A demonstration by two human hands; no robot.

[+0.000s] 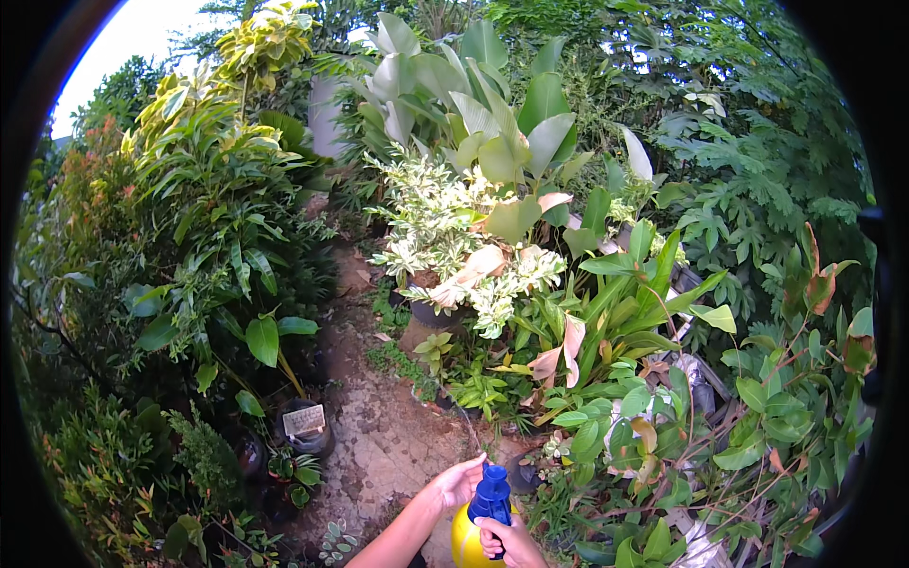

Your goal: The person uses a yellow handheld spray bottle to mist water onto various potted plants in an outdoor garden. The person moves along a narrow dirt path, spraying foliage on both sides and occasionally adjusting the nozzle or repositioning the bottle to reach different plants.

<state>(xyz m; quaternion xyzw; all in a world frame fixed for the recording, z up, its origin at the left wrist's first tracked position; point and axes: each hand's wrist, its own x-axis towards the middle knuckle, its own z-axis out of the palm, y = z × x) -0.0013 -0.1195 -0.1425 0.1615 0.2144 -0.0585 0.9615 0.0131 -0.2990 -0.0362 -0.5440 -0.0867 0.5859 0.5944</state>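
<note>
A yellow pump sprayer bottle (466, 541) with a blue pump head (493, 484) is at the bottom centre of the head view. My right hand (513, 541) is closed around the blue handle below the pump head. My left hand (460, 484) is raised at the left of the pump head, its fingertips at the blue nozzle; whether they grip it I cannot tell. A thin line of spray or liquid (469, 426) seems to run from the nozzle up and away. The lower part of the bottle is cut off by the picture's edge.
A dirt and concrete path (369, 440) runs ahead between dense plants. On its left stands a potted plant bag (309, 440) bearing a written tag (304, 420). Variegated shrubs (426, 227) in a dark pot (434, 315) stand ahead; leafy branches (767, 412) crowd the right.
</note>
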